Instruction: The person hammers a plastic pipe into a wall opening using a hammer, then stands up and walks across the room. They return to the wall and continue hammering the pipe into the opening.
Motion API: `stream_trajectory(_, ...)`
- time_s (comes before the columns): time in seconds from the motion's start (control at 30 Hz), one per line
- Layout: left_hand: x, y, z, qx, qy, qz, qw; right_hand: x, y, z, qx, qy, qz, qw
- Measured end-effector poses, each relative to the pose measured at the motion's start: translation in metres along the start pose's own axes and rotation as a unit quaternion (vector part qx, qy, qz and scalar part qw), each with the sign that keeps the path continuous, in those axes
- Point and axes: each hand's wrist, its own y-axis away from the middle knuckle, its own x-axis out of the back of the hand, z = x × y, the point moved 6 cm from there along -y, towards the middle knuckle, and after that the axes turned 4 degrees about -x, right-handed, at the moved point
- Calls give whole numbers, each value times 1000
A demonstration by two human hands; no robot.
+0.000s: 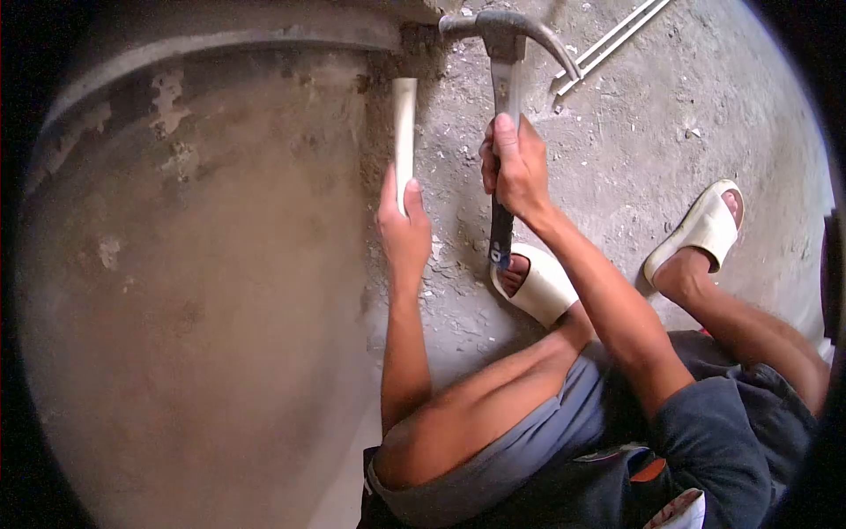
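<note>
My right hand (520, 176) is wrapped round the shaft of a claw hammer (506, 84), thumb lying along it. The hammer's metal head is up at the top of the head view, its curved claw towards the right and its striking face towards the left. In my left hand (405, 234) is a short white pipe (404, 132), held near its lower end and pointing up the view alongside the wall. A gap separates the hammer from the pipe. The lower end of the pipe is hidden in my palm.
A stained, peeling wall (203, 264) fills the left side, with a ledge (238, 40) across its top. Two thin white strips (612, 44) lie on the rough concrete floor (634, 150). My feet, in white sandals (539, 286), rest on the floor at right.
</note>
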Motion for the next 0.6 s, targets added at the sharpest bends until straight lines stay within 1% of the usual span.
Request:
stream_trajectory(0.03, 4, -4, 12, -69, -135, 1, 988, 1, -1, 0, 5, 0, -2, 1000)
stream_trajectory(0.07, 6, -5, 25, -138, -267, 5, 954, -1, -2, 0, 13, 0, -6, 1000)
stream_trajectory(0.1, 10, -7, 30, -93, -289, 15, 953, -3, -2, 5, 9, -6, -12, 1000)
stream_trajectory(0.13, 15, -10, 29, -94, -288, 23, 953, -8, -2, 9, 14, -5, -19, 1000)
stream_trajectory(0.2, 22, -19, 32, -125, -396, 26, 909, -15, 1, 16, 16, -15, -13, 1000)
stream_trajectory(0.23, 25, -22, 31, -124, -397, 27, 909, -20, 3, 20, 14, -20, -18, 1000)
stream_trajectory(0.3, 27, -28, 35, -157, -428, 30, 890, -28, 5, 28, 12, -25, -24, 999)
stream_trajectory(0.4, 27, -30, 35, -137, -446, 15, 884, -36, 13, 37, 2, -26, -29, 999)
stream_trajectory(0.47, 25, -29, 35, -136, -448, 18, 883, -40, 21, 39, -7, -99, -30, 995)
stream_trajectory(0.5, 25, -27, 35, -134, -449, 20, 883, -40, 26, 34, 0, -143, -14, 990)
stream_trajectory(0.53, 24, -27, 35, -134, -450, 17, 883, -42, 29, 34, -2, -143, -12, 990)
stream_trajectory(0.6, 24, -27, 33, -126, -453, 6, 883, -44, 33, 31, 22, -197, 17, 980)
